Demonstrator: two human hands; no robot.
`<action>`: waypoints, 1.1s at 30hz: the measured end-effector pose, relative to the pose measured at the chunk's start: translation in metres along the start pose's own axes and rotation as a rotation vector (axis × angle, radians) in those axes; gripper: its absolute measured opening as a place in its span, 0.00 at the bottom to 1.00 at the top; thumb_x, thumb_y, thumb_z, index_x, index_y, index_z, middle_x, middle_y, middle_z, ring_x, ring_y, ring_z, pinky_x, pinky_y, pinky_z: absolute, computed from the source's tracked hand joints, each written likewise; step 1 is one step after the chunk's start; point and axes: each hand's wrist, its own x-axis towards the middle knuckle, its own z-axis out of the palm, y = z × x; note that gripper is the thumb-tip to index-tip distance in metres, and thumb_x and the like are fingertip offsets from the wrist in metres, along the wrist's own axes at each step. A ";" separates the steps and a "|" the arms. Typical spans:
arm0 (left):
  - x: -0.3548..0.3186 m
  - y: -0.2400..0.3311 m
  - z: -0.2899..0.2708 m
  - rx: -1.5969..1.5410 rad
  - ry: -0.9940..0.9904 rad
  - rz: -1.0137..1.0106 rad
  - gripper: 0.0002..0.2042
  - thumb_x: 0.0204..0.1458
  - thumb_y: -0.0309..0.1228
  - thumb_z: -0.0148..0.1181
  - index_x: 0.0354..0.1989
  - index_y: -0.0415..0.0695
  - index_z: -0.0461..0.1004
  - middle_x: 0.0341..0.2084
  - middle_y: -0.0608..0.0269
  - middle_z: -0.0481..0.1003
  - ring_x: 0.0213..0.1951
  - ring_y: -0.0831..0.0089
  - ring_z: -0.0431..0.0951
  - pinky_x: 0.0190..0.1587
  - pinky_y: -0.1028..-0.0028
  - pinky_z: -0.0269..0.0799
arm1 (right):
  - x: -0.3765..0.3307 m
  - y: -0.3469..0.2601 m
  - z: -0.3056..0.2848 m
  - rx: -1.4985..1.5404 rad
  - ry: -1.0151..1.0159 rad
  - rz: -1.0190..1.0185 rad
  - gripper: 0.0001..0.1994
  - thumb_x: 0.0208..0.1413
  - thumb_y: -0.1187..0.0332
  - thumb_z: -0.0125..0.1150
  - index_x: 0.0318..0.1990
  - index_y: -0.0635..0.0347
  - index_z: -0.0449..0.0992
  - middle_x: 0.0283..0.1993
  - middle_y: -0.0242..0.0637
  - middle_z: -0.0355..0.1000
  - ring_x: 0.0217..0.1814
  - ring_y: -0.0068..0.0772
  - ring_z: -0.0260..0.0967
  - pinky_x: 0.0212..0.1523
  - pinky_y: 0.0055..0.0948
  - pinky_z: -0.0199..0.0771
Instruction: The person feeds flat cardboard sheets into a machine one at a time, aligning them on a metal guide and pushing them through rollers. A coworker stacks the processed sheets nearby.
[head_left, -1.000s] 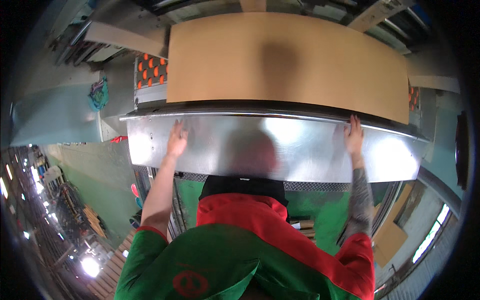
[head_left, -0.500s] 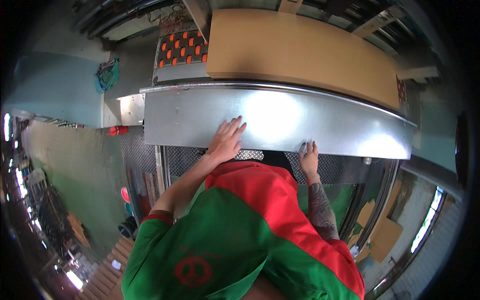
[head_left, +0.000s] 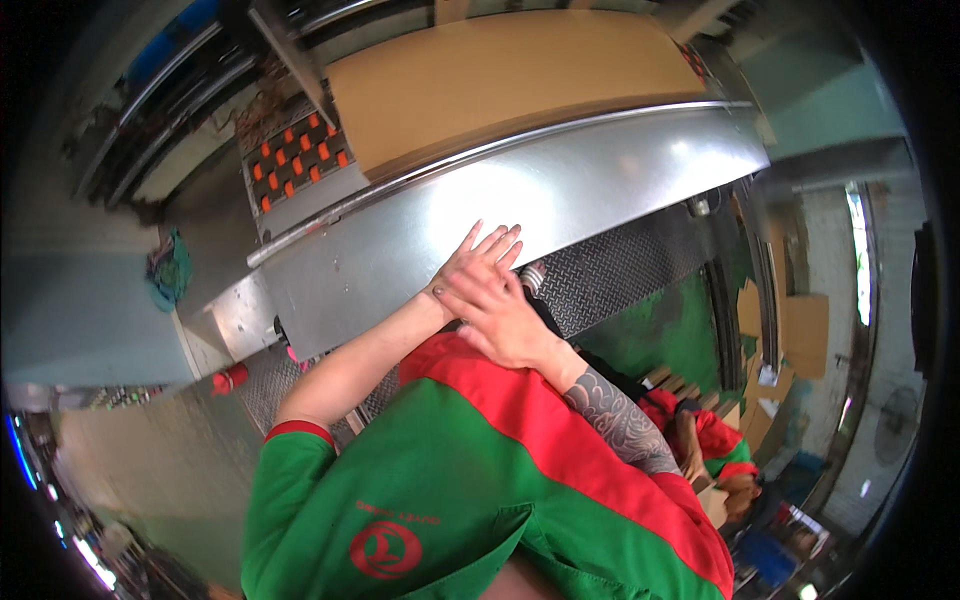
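Note:
My left hand [head_left: 492, 247] has its fingers spread over the near part of a shiny metal ledge [head_left: 620, 170]; whether it touches the metal I cannot tell. Across the back of that hand and its wrist lies my right hand [head_left: 510, 325], fingers stretched out and slightly blurred. Neither hand holds anything. Beyond the ledge, a large brown cardboard sheet or stack [head_left: 520, 85] lies flat.
Orange rollers [head_left: 290, 155] show left of the cardboard. A patterned metal step plate [head_left: 630, 275] lies below the ledge. Another person in red and green [head_left: 715, 440] is at the lower right, near cardboard pieces [head_left: 805, 335]. A greenish cloth [head_left: 168, 270] hangs at the left.
My right hand has left the ledge's near edge and crossed left onto my left hand. The view has turned, so the ledge now slants, and another person has come into sight at the right.

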 end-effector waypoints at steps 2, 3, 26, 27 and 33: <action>0.002 0.003 0.000 0.073 -0.083 0.027 0.35 0.65 0.47 0.52 0.78 0.44 0.58 0.80 0.52 0.54 0.81 0.58 0.53 0.82 0.45 0.36 | -0.006 0.000 0.002 -0.088 0.023 0.093 0.31 0.69 0.58 0.57 0.79 0.45 0.62 0.82 0.43 0.55 0.86 0.54 0.47 0.80 0.66 0.43; 0.000 0.004 -0.001 0.090 -0.171 0.056 0.36 0.63 0.45 0.55 0.78 0.44 0.58 0.80 0.49 0.54 0.80 0.56 0.55 0.82 0.44 0.38 | -0.011 0.006 0.004 -0.148 0.028 0.145 0.32 0.69 0.57 0.56 0.79 0.45 0.61 0.83 0.42 0.55 0.87 0.53 0.46 0.81 0.66 0.42; -0.142 -0.044 0.169 -0.133 -0.439 -0.283 0.52 0.58 0.41 0.68 0.83 0.43 0.38 0.82 0.37 0.37 0.81 0.39 0.41 0.80 0.38 0.36 | -0.358 0.037 0.252 0.443 0.184 1.615 0.19 0.66 0.56 0.49 0.48 0.59 0.83 0.55 0.56 0.80 0.58 0.64 0.76 0.60 0.55 0.76; -0.140 -0.044 0.168 -0.134 -0.453 -0.292 0.52 0.57 0.40 0.68 0.83 0.43 0.38 0.82 0.37 0.37 0.81 0.39 0.41 0.80 0.38 0.36 | -0.362 0.037 0.255 0.495 0.182 1.623 0.20 0.66 0.55 0.48 0.48 0.60 0.82 0.56 0.56 0.79 0.60 0.64 0.75 0.61 0.54 0.75; -0.132 -0.030 0.165 -0.113 -0.502 -0.413 0.51 0.57 0.38 0.68 0.83 0.44 0.40 0.82 0.41 0.39 0.82 0.42 0.41 0.80 0.38 0.38 | -0.362 0.052 0.245 0.459 0.026 1.602 0.23 0.63 0.56 0.57 0.61 0.55 0.81 0.61 0.56 0.78 0.63 0.59 0.76 0.64 0.48 0.77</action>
